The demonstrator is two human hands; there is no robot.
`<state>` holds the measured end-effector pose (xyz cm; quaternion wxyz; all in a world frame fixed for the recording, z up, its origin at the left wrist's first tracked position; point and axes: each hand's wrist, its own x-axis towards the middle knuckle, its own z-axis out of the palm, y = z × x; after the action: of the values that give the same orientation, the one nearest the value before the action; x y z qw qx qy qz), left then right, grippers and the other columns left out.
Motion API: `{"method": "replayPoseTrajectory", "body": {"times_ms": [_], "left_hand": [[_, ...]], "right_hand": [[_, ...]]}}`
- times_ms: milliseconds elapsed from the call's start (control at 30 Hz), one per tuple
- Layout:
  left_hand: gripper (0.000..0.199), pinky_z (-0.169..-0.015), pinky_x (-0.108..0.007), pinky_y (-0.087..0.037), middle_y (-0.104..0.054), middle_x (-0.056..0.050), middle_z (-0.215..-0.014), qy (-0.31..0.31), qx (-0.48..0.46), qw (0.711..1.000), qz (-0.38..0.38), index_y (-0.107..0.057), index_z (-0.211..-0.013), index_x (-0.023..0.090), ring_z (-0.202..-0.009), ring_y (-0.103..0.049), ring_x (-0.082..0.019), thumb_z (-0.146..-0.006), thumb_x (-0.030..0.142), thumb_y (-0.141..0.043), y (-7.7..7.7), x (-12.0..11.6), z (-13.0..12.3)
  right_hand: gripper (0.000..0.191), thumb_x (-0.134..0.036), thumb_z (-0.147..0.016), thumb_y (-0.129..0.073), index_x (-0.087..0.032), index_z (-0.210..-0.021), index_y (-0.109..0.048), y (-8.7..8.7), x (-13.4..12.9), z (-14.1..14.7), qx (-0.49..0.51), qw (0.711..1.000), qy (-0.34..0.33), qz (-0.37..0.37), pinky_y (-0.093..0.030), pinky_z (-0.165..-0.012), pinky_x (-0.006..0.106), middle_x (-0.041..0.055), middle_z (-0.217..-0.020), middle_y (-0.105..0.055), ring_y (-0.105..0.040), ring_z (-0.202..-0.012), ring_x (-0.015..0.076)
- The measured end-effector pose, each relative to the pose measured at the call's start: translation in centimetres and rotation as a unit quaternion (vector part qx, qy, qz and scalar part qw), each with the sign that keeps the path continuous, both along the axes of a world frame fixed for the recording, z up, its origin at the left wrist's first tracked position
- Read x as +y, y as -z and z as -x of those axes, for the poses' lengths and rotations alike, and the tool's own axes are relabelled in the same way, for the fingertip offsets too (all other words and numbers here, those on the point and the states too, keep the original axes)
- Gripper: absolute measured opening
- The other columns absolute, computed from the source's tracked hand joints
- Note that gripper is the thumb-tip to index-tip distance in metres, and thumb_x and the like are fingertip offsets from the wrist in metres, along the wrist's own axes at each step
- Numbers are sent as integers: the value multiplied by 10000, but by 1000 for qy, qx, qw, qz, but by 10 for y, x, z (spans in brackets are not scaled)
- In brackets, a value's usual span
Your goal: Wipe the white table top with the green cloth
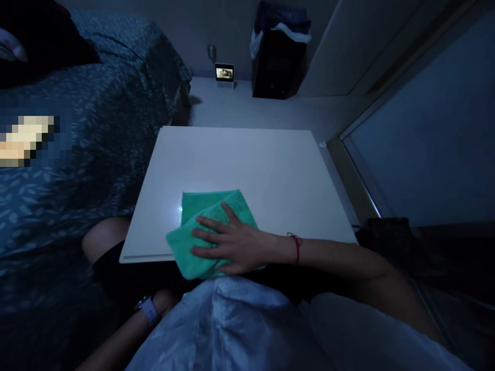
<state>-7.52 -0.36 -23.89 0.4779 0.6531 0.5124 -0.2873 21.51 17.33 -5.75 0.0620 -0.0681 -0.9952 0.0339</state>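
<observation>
One hand doing the work here: right hand (232,245) lies flat, fingers spread, palm pressing a green cloth (211,232) at the white table's (251,159) near edge. Left hand (164,301) sits below, mostly hidden, grip unclear.

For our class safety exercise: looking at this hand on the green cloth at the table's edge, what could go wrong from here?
1. The green cloth overhangs the near edge of the white table; it might slide off under the right hand.
2. The room is dim, so smears may go unnoticed.
</observation>
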Motion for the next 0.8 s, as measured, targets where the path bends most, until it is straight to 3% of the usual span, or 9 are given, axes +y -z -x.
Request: {"method": "replayPoseTrajectory", "body": {"times_ms": [133,233,333,467,567,667,800], "left_hand": [[263,-817,-317,-467,-629,-95,-738,30,65,997,41,-354,-476,101,-809,-611,-225,-659,27,-527,-17,8,-11],[132,-884,-310,-469,-698,-104,-920,61,104,992,41,-583,-604,86,-956,-648,-251,-704,22,-525,-25,11,-16],[223,-922,-308,-471,-698,-119,-1035,76,117,989,48,-728,-824,80,-1026,-651,-264,-762,39,-518,-27,12,-17],[301,-940,-321,-465,-688,-126,-1076,68,139,986,55,-752,-900,73,-1063,-640,-281,-756,-7,-501,-28,11,-19],[335,-960,-278,-446,-671,-133,-1127,60,140,985,74,-746,-1006,49,-1097,-627,-255,-799,-29,-494,-36,14,-25],[380,-997,-305,-434,-631,-160,-1197,80,161,979,96,-723,-1122,27,-1164,-598,-280,-843,-40,-474,-54,24,-37],[374,-1041,-296,-403,-563,-219,-1265,135,169,966,142,-648,-1225,-41,-1236,-549,-286,-899,-28,-467,-82,39,-56]], "right_hand": [[681,-631,-888,-500,-362,-1508,-415,5,48,-14,-25,990,126,64,-128,-1120,756,47,-1626,-308,-190,-1498,399],[683,-602,-918,-481,-320,-1532,-378,7,107,-31,-33,962,261,77,-111,-1089,787,81,-1642,-261,-165,-1494,423],[659,-556,-956,-428,-275,-1548,-349,7,165,-60,-20,914,396,84,-115,-1078,793,109,-1644,-241,-157,-1491,433],[608,-505,-991,-369,-244,-1540,-355,7,217,-111,5,833,546,87,-121,-1077,782,137,-1626,-261,-193,-1470,422],[625,-533,-998,-302,-221,-1538,-344,7,230,-144,25,786,613,81,-211,-1071,748,160,-1613,-262,-232,-1436,425],[661,-543,-992,-266,-194,-1550,-314,7,230,-155,26,756,649,79,-314,-1059,695,174,-1610,-248,-289,-1398,428],[685,-513,-972,-323,-171,-1564,-287,8,217,-139,-1,760,646,70,-220,-1066,761,177,-1625,-225,-209,-1441,477]]}}
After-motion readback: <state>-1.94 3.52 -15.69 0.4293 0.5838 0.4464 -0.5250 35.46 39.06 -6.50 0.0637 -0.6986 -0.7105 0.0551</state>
